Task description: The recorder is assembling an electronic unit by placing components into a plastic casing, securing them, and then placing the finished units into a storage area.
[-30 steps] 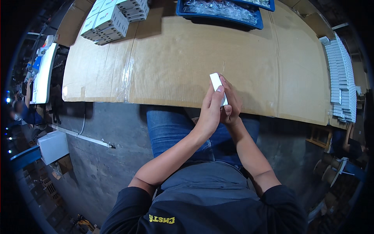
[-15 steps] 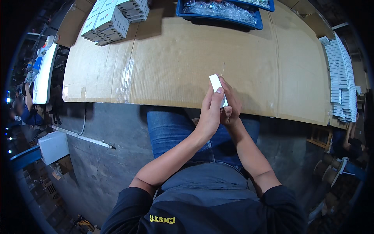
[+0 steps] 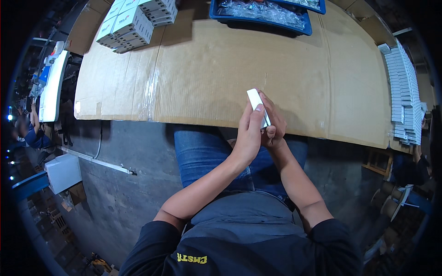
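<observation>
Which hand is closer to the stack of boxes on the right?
Right. The right hand is left of the stack of boxes, not touching; the left hand is farther left. Both hold a white thing.

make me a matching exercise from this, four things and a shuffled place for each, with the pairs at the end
Things
1. small white item
2. nearer blue tray
3. long row of white boxes
4. jeans

Places
A. at the right end of the brown cardboard
B. on the person's legs
C. between the left hand and right hand
D. at the cardboard's far side

Pairs: 1-C, 2-D, 3-A, 4-B
</observation>
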A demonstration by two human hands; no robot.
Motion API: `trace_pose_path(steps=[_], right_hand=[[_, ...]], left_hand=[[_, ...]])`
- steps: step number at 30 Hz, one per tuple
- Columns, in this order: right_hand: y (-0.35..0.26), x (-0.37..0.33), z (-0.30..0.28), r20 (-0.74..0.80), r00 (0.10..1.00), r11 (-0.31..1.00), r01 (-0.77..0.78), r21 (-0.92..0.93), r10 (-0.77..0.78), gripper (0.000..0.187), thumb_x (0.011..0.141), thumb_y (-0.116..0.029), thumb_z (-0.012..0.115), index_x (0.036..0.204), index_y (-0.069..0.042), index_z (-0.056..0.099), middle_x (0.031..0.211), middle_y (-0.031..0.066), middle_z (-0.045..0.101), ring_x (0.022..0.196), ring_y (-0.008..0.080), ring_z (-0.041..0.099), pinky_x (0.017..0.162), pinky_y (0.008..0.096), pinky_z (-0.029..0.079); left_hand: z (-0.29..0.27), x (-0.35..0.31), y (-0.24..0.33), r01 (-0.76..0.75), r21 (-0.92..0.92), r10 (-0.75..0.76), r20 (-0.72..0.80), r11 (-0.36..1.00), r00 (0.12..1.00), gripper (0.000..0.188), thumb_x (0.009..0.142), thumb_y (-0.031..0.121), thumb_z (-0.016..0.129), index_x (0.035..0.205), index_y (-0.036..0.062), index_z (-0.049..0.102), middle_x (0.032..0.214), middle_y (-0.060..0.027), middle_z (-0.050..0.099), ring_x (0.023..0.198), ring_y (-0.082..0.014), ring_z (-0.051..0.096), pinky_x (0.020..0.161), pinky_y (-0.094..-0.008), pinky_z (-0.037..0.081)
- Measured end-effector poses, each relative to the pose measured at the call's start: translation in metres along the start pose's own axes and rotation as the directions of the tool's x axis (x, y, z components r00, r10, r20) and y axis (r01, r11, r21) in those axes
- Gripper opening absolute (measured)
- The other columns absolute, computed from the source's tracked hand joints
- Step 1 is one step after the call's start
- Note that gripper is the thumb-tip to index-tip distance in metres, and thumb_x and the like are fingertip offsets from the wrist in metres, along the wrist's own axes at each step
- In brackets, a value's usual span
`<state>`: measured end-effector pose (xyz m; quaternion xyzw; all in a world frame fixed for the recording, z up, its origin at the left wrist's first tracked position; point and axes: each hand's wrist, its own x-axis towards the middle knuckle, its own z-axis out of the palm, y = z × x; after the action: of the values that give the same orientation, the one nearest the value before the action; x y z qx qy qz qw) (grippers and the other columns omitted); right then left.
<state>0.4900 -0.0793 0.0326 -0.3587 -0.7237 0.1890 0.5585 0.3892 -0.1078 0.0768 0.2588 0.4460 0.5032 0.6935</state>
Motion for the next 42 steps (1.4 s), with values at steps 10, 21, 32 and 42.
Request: trace_pose_path(steps=[10, 21, 32, 42], right_hand=[[-0.001, 0.014, -0.009, 0.12, 0.991, 0.992, -0.076, 0.101, 0.064, 0.081, 0.107, -0.062, 0.037, 0.14, 0.009, 0.056, 0.143, 0.0293, 0.059, 0.132, 0.0433, 0.06, 0.108, 0.0466, 0.05], [-0.047, 0.029, -0.021, 0.235, 0.889, 0.892, -0.431, 0.136, 0.393, 0.051, 0.091, -0.02, 0.079, 0.134, 0.004, 0.063, 0.142, 0.0202, 0.063, 0.13, 0.0311, 0.063, 0.109, 0.0418, 0.049], [-0.05, 0.023, -0.017, 0.293, 0.882, 0.913, -0.402, 0.06, 0.369, 0.034, 0.102, -0.014, 0.063, 0.13, 0.006, 0.065, 0.144, 0.0215, 0.063, 0.112, 0.0305, 0.071, 0.093, 0.0359, 0.056], [-0.046, 0.014, -0.009, 0.226, 0.937, 0.962, -0.274, 0.0, 0.267, 0.023, 0.104, -0.012, 0.059, 0.094, 0.007, 0.065, 0.072, 0.0142, 0.056, 0.061, 0.0258, 0.053, 0.057, 0.0384, 0.042]], left_hand=[[-0.015, 0.006, 0.007, 0.057, -0.089, -0.055, 0.032, 0.994, 0.998, 0.053, 0.11, 0.044, 0.044, 0.148, 0.0078, 0.043, 0.12, -0.0066, 0.06, 0.103, -0.0137, 0.063, 0.083, -0.0288, 0.056], [-0.041, 0.016, 0.027, -0.257, 0.196, 0.238, 0.115, 0.946, 0.964, 0.067, 0.111, 0.035, 0.05, 0.167, 0.0118, 0.021, 0.129, -0.0078, 0.051, 0.114, -0.0146, 0.05, 0.096, -0.0309, 0.047], [-0.049, 0.02, 0.016, -0.36, 0.224, 0.333, 0.152, 0.906, 0.931, 0.068, 0.111, 0.03, 0.049, 0.168, 0.0076, 0.017, 0.121, -0.0043, 0.052, 0.096, -0.0094, 0.049, 0.083, -0.0259, 0.048], [-0.045, 0.015, 0.021, -0.44, 0.26, 0.412, 0.154, 0.86, 0.898, 0.069, 0.11, 0.029, 0.05, 0.167, 0.0047, 0.018, 0.119, -0.0035, 0.053, 0.094, -0.0091, 0.049, 0.081, -0.0257, 0.048]])
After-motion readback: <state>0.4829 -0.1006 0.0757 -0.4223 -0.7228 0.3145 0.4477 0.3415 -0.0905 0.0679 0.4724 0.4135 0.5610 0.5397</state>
